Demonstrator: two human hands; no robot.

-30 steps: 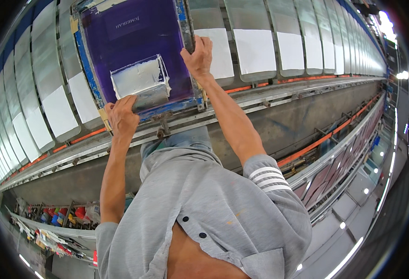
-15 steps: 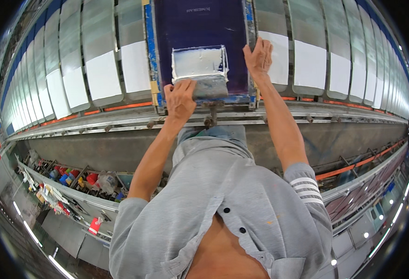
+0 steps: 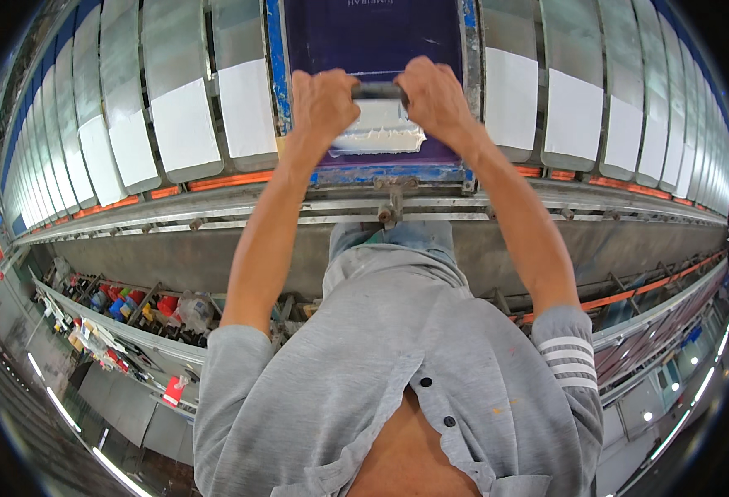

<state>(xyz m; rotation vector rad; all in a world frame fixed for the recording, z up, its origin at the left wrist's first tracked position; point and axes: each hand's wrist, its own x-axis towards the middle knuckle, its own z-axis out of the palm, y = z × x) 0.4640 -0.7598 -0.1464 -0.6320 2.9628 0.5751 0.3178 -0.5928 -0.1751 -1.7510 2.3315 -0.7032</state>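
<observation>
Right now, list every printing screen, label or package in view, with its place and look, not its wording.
Printing screen: top centre, blue frame, purple mesh, faint pale print.
Squeegee: on the screen, white ink, gripped by left hand and right hand.
Red packet: lower left, small, white patch.

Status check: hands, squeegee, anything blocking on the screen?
Left hand and right hand both clamped on the squeegee handle. White ink pooled beneath it on the purple screen. Blue frame around it; nothing in the way.
</observation>
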